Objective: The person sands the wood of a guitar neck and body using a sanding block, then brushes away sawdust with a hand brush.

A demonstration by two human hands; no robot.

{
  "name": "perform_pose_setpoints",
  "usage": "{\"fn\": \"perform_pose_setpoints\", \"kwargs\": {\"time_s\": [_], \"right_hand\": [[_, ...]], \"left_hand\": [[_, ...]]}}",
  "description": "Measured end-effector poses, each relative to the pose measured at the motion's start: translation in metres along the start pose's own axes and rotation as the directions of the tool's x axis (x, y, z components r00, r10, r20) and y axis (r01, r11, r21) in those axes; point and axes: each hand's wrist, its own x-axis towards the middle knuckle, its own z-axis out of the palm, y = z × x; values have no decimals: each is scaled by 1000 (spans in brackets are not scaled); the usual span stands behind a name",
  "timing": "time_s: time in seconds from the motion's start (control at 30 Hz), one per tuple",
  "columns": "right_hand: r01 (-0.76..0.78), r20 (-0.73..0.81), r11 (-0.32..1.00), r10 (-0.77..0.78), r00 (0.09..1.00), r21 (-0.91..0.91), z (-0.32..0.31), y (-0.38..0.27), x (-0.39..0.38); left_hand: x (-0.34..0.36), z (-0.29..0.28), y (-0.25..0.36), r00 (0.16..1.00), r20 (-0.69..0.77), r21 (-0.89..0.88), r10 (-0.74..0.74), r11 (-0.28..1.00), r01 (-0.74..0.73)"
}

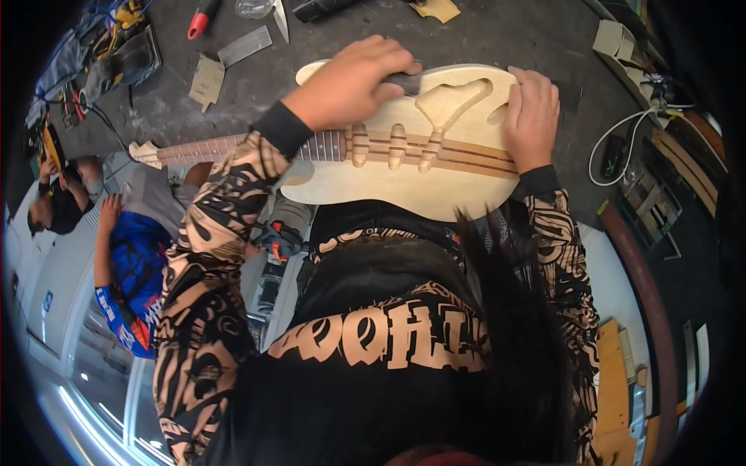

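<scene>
An unfinished electric guitar body of pale wood lies on the dark workbench, its near edge close to my torso. It has a brown laminated centre strip, routed pickup slots and a curved cavity. Its fretted neck points left. My left hand is closed around a dark grey sanding block, which rests on the upper part of the body near its far edge. At the right end, my right hand grips the body's edge, its fingers laid over the wood. The palm side of both hands is hidden.
A torn piece of sandpaper and a metal scraper plate lie left of the body. Farther off are a red-handled tool and a wood scrap. A white cable loops at right. Another person in blue stands at left.
</scene>
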Motion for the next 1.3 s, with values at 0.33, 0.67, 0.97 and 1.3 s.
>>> {"fn": "perform_pose_setpoints", "kwargs": {"time_s": [0.33, 0.67, 0.97, 1.3], "right_hand": [[-12, -2, 1000, 12, 1000, -26, -1, 4, -5], [30, -13, 999, -31, 999, -44, 0, 7, -2], [26, -6, 999, -27, 1000, -42, 0, 11, -4], [29, -32, 999, -30, 999, -34, 2, 11, -5]], "left_hand": [[-26, -33, -21, 995, 35, 105, 90, 990, -93], [-73, 2, -34, 899, -436, 142, -46, 983, 119], [-101, 10, -45, 838, -527, 44, -139, 981, 190], [-85, -34, -72, 968, -234, -65, -94, 995, 81]]}}
